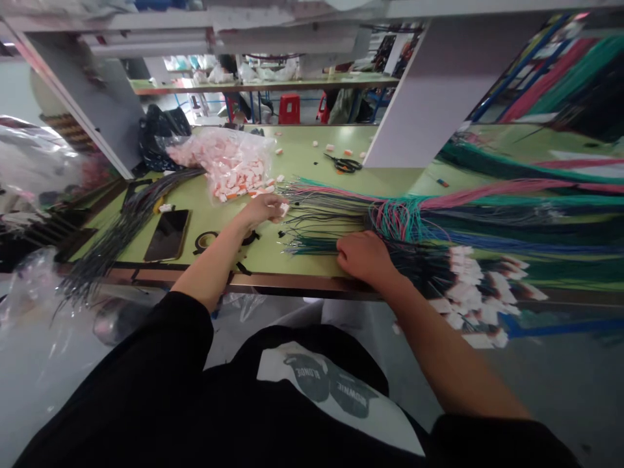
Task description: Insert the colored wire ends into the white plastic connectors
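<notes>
My left hand (266,209) is closed on a small white connector (284,208), just below an open plastic bag of white and orange connectors (238,170). My right hand (364,258) rests with curled fingers on the dark green wires (316,245) near the table's front edge; whether it grips any is hidden. Bundles of thin wires, pink (336,192), grey and black, lie across the table with their tips toward my left hand. To the right of my right hand, a pile of wires with white connectors (465,279) hangs over the edge.
On the green table (302,263) lie a phone (167,236), a roll of black tape (205,241), scissors (344,164) and a dark wire bundle (121,227) at the left. A grey upright panel (429,91) stands behind the wires. Red stools (289,109) are farther back.
</notes>
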`<state>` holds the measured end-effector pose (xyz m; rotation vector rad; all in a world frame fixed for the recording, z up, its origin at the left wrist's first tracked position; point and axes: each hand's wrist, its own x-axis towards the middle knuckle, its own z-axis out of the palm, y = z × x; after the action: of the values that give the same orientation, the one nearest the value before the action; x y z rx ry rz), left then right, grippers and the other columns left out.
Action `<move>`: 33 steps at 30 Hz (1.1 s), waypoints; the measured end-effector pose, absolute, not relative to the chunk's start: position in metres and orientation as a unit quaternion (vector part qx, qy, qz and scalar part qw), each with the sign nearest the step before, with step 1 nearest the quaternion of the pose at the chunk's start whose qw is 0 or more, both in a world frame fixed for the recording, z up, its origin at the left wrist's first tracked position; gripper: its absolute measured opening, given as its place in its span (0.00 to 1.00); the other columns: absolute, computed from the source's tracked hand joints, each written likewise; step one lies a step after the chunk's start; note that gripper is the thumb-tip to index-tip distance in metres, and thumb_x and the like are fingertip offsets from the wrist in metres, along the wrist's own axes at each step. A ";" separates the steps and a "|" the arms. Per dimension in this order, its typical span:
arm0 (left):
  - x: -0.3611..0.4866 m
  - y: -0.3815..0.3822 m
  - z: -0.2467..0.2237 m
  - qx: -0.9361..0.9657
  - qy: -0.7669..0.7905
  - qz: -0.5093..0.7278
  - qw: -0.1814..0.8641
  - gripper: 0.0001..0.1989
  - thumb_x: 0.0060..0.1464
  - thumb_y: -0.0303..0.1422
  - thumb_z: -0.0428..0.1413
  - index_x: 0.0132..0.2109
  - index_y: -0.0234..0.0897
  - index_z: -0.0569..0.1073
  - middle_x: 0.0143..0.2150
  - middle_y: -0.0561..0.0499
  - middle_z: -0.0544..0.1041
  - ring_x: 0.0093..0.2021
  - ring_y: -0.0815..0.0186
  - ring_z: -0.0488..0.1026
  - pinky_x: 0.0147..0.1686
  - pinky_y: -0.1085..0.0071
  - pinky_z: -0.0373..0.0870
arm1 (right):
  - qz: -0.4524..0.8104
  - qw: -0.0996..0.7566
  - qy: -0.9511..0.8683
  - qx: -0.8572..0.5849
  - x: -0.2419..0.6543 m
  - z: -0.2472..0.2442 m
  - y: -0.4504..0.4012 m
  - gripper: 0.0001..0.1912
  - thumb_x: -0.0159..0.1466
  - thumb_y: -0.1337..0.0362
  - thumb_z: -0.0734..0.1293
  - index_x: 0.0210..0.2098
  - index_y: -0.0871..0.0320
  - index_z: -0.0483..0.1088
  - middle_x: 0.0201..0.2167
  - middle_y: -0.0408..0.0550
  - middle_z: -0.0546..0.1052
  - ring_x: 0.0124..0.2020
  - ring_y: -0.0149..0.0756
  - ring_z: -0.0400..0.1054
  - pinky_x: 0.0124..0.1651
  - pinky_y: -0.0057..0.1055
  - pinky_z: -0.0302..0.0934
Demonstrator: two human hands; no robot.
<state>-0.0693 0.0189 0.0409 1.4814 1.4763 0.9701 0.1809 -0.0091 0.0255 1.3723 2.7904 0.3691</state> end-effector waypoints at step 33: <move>-0.031 0.011 0.005 0.497 0.259 0.385 0.733 0.22 0.36 0.29 0.66 0.40 0.33 0.67 0.29 0.56 0.71 0.30 0.73 0.74 0.31 0.77 0.70 | -0.151 -0.433 0.768 0.447 0.151 -0.004 -0.019 0.05 0.53 0.65 0.60 0.23 0.56 0.67 0.23 0.43 0.73 0.24 0.30 0.64 0.30 0.26 0.57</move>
<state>-0.0315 0.0108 0.0050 1.0935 0.5696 0.8457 0.1513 -0.0188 -0.0037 2.0019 3.4395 -0.6757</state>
